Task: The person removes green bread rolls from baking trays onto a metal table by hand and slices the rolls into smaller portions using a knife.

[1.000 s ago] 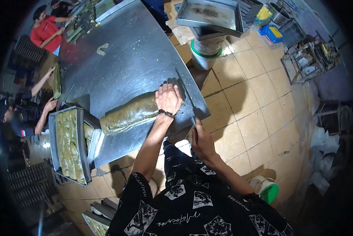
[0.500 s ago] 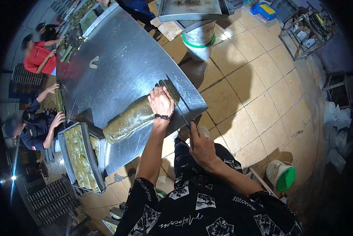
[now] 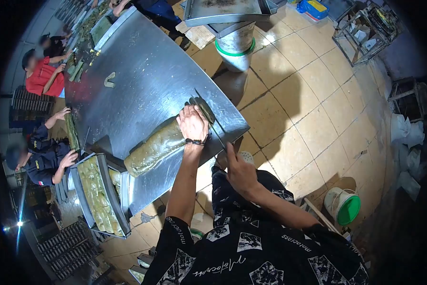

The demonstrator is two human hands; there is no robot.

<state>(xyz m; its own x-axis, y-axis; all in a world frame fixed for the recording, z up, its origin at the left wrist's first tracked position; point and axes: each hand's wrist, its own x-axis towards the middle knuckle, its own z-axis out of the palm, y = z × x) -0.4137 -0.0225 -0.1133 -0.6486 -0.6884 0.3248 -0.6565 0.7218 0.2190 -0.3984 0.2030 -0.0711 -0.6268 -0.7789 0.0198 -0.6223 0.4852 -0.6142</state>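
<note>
A long greenish slab (image 3: 157,147) lies on the metal table (image 3: 142,71), running from the lower left up toward my left hand. My left hand (image 3: 193,123) presses down over its right end, fingers bent round the top. Just beyond those fingers stands a narrow green end piece (image 3: 204,110), with the blade of a long knife (image 3: 217,134) beside it. The knife's handle is in the closed fist of my right hand (image 3: 241,170), off the table's near edge.
Metal trays of greenish slabs (image 3: 99,197) sit at the table's left corner. Co-workers (image 3: 44,164) stand along the far left side, one holding a green roll (image 3: 72,130). Stacked trays (image 3: 225,18) rest on a bucket (image 3: 236,47); another bucket (image 3: 342,205) stands at the right.
The view has shifted. At the slab's right end, a narrow piece now shows apart under the blade. My right hand still grips the knife, and my left hand stays on the slab.
</note>
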